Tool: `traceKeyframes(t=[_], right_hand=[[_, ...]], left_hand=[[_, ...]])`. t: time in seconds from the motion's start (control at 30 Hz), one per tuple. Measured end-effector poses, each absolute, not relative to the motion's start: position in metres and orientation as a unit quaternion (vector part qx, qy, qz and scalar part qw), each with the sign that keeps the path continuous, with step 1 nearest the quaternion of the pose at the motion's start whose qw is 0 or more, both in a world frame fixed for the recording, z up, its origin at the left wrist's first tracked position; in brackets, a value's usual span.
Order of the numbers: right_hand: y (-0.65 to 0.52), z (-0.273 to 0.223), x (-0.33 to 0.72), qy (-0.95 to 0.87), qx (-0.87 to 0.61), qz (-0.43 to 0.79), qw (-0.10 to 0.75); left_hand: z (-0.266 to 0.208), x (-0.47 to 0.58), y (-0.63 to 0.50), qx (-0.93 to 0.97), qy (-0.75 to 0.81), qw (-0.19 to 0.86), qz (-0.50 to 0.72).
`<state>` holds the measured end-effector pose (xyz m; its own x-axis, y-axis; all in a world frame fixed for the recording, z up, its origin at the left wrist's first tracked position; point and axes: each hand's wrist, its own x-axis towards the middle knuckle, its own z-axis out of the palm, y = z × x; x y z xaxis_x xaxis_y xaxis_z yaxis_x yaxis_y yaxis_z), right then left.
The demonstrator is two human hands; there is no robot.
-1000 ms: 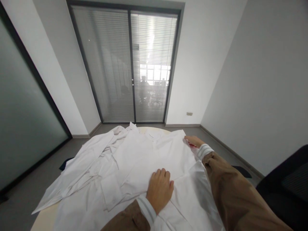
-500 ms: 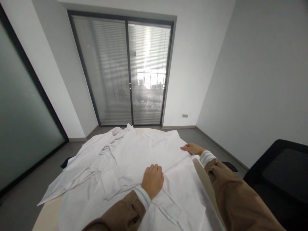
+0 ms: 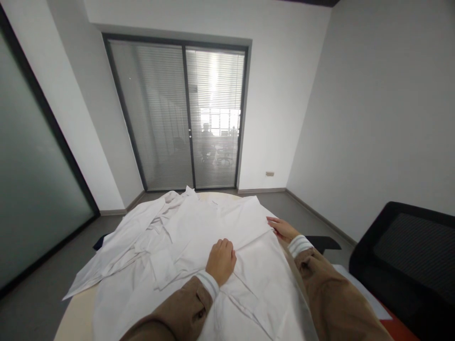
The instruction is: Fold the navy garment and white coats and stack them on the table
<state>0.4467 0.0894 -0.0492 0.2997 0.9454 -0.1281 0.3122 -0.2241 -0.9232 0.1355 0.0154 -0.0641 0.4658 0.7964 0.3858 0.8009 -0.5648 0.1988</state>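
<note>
A white cloth garment (image 3: 256, 270) lies spread over the table, with creases across its front part. My left hand (image 3: 221, 261) rests on the middle of it, knuckles up, with its fingers curled closed on the fabric; the fingertips are hidden. At the garment's right edge is my right hand (image 3: 283, 229), its fingers stretched out and slightly apart against the cloth. A crease runs through the fabric between the two hands. More rumpled white cloth (image 3: 142, 237) lies bunched on the left and hangs past the table's left edge.
The pale table (image 3: 76, 315) shows at the front left and far edge. A black mesh chair (image 3: 408, 251) stands close on the right, with a white sheet-like item (image 3: 366, 291) beside it over something red. Glass doors with blinds (image 3: 177, 118) are ahead.
The view has tilted up slightly and shifted. My right hand's fingers look more spread at the garment's edge. My left hand stays on about the same spot of cloth.
</note>
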Motion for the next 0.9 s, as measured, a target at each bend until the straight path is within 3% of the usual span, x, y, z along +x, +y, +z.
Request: traceKeyframes(t=[0.33,0.53,0.7,0.9], right_hand=[[0.098,-0.04,0.438,-0.502,-0.73,0.255,0.387],[0.107,-0.047,0.431,-0.521,-0.753,0.188,0.356],[0.11,-0.058,0.432,-0.526,-0.762,0.152,0.346],[0.113,-0.064,0.437,-0.536,-0.76,0.129,0.344]], left_hand=[[-0.059,0.132,0.016,-0.85,-0.468,-0.009,-0.241],[-0.045,0.094,0.044,-0.759,-0.619,0.043,-0.194],[-0.035,0.047,0.074,-0.72,-0.689,0.015,-0.082],[-0.036,0.026,0.096,-0.72,-0.683,-0.061,-0.109]])
